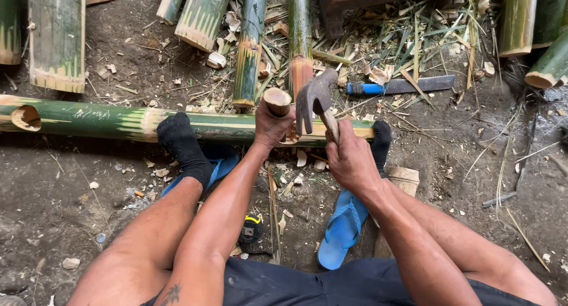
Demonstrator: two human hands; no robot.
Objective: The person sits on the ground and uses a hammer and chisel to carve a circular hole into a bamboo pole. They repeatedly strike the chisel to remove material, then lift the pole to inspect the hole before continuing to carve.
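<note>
The long green bamboo pole [118, 120] lies crosswise on the dirt floor [71, 182] in front of the seated person, and everything else is best placed against it; two feet in black socks [180, 143] press on its upper side, one toward the left and one near its right end, which I judge pins it so it cannot roll. At the middle of the pole the left hand [271, 125] stands a short wooden-handled tool [277, 101] upright on the bamboo; its fingers are wrapped tight around the shaft, the round butt end showing above the fist, ready to take a blow. Just right of it the right hand [349, 158] grips a claw hammer [316, 99] by the handle, fingers curled closed around it, the steel head raised beside that butt end and above the pole.

On the near side of the pole lie blue sandals [343, 226], slipped off, and a small black and yellow tape measure [251, 229] between the person's legs, within easy reach; pale chips litter the ground there. Beyond the pole, a blue-handled blade [402, 86] rests flat among green splinters, and cut bamboo sections [204, 13] lean or lie end-on toward it; a thick split section [57, 36] sits beyond its left end.
</note>
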